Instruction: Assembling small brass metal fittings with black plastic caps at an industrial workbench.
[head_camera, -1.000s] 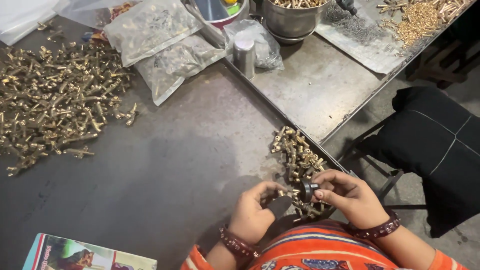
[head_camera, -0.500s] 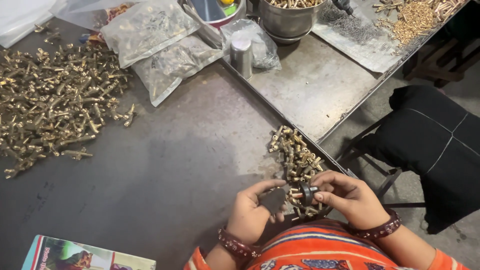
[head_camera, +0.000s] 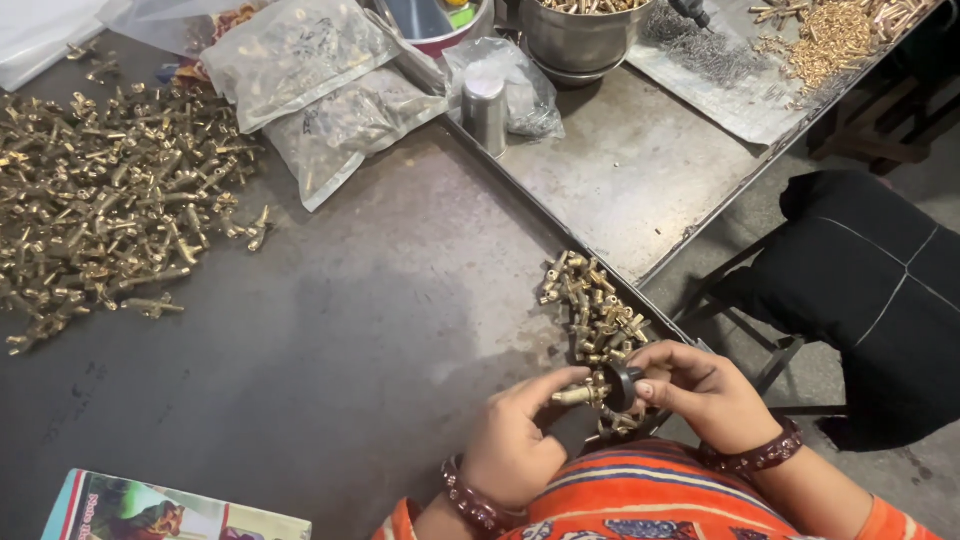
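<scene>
Brass fitting (head_camera: 578, 394), short and golden, meets black ring (head_camera: 622, 385).

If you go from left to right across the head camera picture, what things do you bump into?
Big heap of brass fittings → clear bags of parts → left hand → brass fitting → right hand → black stool cushion.

a large heap of fittings (head_camera: 100, 220) lies left on the table (head_camera: 350, 350), a small pile (head_camera: 595, 305) right, bags (head_camera: 300, 60) behind.
</scene>
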